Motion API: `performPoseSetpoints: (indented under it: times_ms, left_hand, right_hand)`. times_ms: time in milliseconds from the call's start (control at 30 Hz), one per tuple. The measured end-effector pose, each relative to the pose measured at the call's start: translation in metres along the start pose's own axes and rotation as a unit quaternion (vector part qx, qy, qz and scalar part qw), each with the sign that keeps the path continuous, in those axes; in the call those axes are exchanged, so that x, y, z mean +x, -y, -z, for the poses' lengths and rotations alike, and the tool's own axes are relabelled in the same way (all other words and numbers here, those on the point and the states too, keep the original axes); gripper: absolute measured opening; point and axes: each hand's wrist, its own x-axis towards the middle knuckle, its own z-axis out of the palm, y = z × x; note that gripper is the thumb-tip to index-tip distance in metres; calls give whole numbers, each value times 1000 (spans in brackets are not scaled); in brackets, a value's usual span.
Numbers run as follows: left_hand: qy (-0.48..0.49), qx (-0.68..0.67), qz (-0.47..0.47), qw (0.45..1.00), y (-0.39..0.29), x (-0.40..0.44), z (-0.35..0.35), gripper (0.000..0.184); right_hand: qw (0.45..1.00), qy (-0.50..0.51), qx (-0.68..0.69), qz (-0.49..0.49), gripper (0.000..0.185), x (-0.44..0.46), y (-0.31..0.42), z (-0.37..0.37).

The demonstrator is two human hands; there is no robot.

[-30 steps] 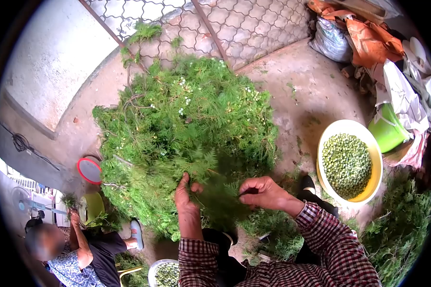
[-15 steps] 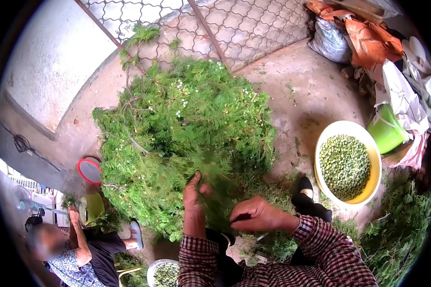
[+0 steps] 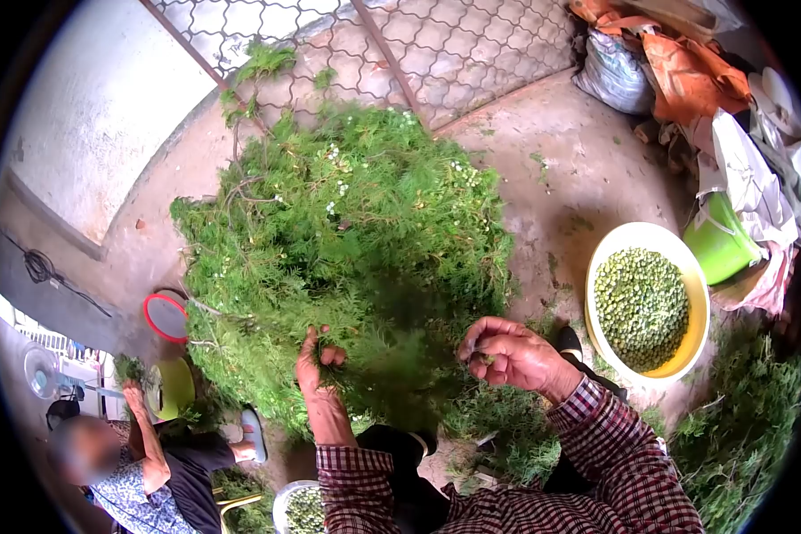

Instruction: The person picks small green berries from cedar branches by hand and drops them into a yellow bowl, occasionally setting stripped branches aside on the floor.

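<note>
A large heap of green branches (image 3: 374,214) with pale berries lies in front of me. My left hand (image 3: 320,367) is closed round a leafy green sprig at the near edge of the heap; the sprig's leaves blend into the heap. To its right, apart from it, my right hand (image 3: 516,356) has its fingers curled and pinched, with a small greenish bit at the fingertips. Right of that hand stands a yellow tub (image 3: 596,331) holding many green berries.
At the lower left a seated person (image 3: 133,481) holds a sprig near a yellow-green bucket (image 3: 175,389). A red-rimmed sieve (image 3: 165,318) lies beside the heap. A bowl of berries (image 3: 283,509) stands at the bottom. Sacks (image 3: 685,80) and a green bucket (image 3: 719,240) are at right.
My left hand has moved left and a little down with the sprig. My right hand dropped left, then came back up and right, and its fingers now show a small greenish bit.
</note>
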Motion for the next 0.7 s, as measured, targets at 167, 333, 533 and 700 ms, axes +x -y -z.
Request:
performPoseSetpoints:
  times_ms: [167,333,533,700]
  left_hand:
    - [16,-32,-11,999,2,-28,-30,19]
    - [28,21,33,999,2,-38,-40,16]
    - [53,32,69,996,3,-48,-51,24]
    - [58,44,78,994,4,-53,-60,23]
  right_hand:
    - [999,-12,-30,-4,14,18,-13,4]
    - [995,-42,-86,-34,33,41,-34,5]
    - [991,-6,-87,-106,61,53,-47,-10]
    - [984,6,-138,-109,51,54,-43,-14]
